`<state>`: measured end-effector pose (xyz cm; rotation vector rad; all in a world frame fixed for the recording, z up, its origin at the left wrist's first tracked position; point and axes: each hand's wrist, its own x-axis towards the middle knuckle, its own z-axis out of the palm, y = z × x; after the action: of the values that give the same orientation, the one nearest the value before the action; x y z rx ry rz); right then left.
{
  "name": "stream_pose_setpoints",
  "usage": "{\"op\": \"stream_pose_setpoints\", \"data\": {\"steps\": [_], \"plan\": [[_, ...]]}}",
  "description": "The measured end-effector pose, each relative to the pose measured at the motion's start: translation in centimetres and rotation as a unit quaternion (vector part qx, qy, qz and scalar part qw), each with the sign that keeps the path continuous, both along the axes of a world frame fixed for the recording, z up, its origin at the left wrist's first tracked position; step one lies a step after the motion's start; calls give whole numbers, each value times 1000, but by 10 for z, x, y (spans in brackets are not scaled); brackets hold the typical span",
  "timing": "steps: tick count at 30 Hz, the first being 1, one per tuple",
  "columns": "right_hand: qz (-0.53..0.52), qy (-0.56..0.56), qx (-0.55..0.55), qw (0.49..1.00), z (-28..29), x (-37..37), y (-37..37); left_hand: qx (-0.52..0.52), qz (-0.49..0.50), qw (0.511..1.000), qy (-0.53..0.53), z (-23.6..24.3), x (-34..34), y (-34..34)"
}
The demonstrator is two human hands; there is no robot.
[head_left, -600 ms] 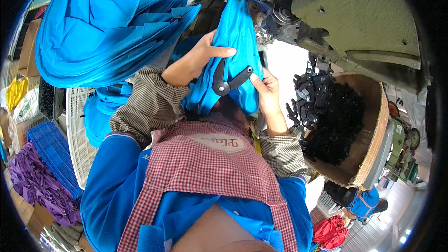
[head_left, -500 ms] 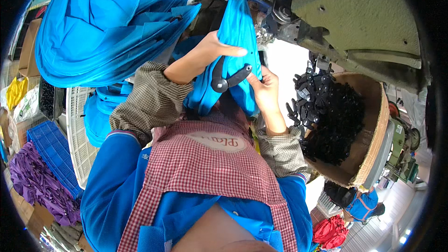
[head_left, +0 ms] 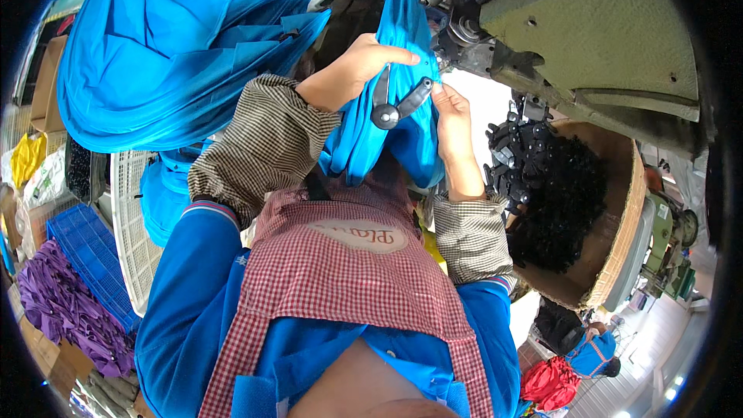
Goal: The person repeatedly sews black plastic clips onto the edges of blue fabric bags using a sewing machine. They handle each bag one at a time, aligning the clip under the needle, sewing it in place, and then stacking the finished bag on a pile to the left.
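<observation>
A bunched piece of bright blue fabric (head_left: 406, 35) hangs before my chest, with a small round metal fitting at its pointed top. My left hand (head_left: 352, 70) is closed round its left side, thumb lying across the folds. A black plastic arm with a round knob (head_left: 385, 115) sits against the cloth just below that thumb; how it is fastened cannot be seen. On the right, my right hand (head_left: 455, 120) pinches the fabric's edge, its fingertips close to the upper end of the black arm. Part of its grip is hidden.
A green metal machine (head_left: 604, 39) reaches in from the upper right. Below it, a cardboard box (head_left: 631, 209) holds black plastic parts (head_left: 561, 193). Heaped blue fabric (head_left: 186, 54), a white crate (head_left: 128, 224) and purple cloth (head_left: 70, 302) are at left. Another person (head_left: 594, 352) is lower right.
Both hands have moved up and slightly right, carrying the blue fabric and black arm nearer the machine. My right hand has shifted up along the fabric's edge.
</observation>
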<state>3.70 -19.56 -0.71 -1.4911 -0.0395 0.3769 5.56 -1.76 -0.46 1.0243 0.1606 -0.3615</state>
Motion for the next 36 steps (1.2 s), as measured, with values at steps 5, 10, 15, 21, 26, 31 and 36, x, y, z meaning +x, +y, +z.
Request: {"op": "stream_pose_setpoints", "data": {"steps": [5, 10, 15, 21, 26, 31, 36], "plan": [[-9, 25, -82, 996, 1, -2, -1, -1, 10, 999, -42, -22, -4, -3], [-61, -160, -294, 940, 24, -26, 2, -101, 23, 990, 91, -15, -4, -5], [-63, -80, -90, 991, 21, -17, 9, -50, 53, 991, 114, -10, -8, -11], [-25, -56, -183, 981, 22, 1, 9, 49, 146, 987, -36, -16, -52, -17], [-36, -229, -294, 927, -5, 16, -7, 8, 165, 979, -117, -35, -48, -28], [49, -316, -543, 776, -104, 96, -27, 94, 86, 983, -129, -45, -26, -14], [277, -75, -131, 949, -52, 94, 8, 71, 161, 973, -151, -47, -30, -20]]}}
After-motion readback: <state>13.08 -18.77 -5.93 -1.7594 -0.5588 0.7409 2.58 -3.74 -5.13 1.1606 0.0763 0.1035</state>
